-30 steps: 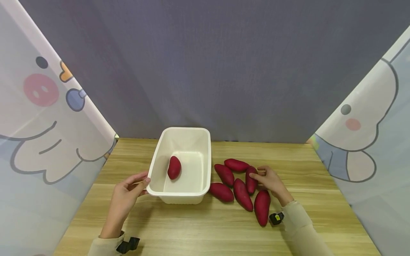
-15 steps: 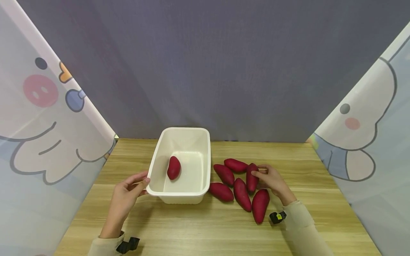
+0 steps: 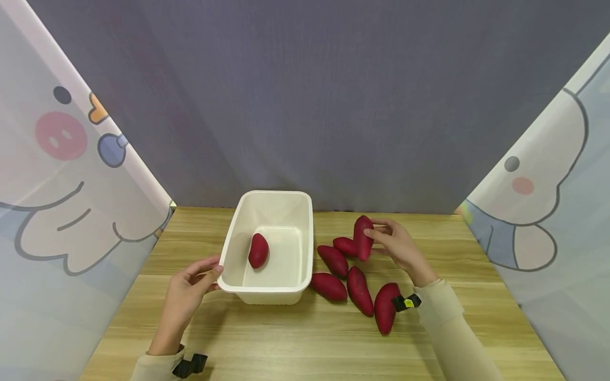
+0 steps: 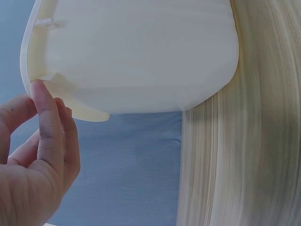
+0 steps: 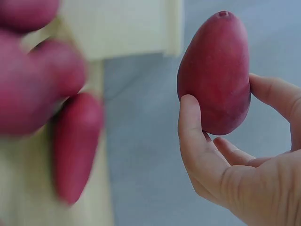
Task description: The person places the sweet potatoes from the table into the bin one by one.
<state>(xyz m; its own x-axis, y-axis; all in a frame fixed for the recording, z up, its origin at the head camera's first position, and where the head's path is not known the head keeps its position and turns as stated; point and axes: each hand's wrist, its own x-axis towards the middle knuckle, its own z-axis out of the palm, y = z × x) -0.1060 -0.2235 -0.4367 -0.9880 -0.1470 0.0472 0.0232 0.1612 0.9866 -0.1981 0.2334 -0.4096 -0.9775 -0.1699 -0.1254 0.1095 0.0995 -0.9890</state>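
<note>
My right hand [image 3: 399,246] pinches a red-skinned sweet potato [image 3: 362,239] between thumb and fingers. In the head view it is held up above the group on the table; the right wrist view shows this sweet potato [image 5: 215,70] upright in the grip. At the near left corner of a white plastic bin [image 3: 267,289], my left hand [image 3: 187,293] pinches the rim, and the left wrist view shows a finger and thumb on the bin's rim [image 4: 25,61]. One sweet potato [image 3: 259,251] lies inside the bin.
Several sweet potatoes, among them a long one [image 3: 359,291] and one near my right wrist [image 3: 385,312], lie on the wooden table [image 3: 267,344] right of the bin. A grey cloth wall [image 3: 305,106] stands behind, with printed panels at both sides.
My right hand has lifted the sweet potato off the table and moved it up and slightly left. A nearby sweet potato shifted slightly left. My left hand has stayed at the bin.
</note>
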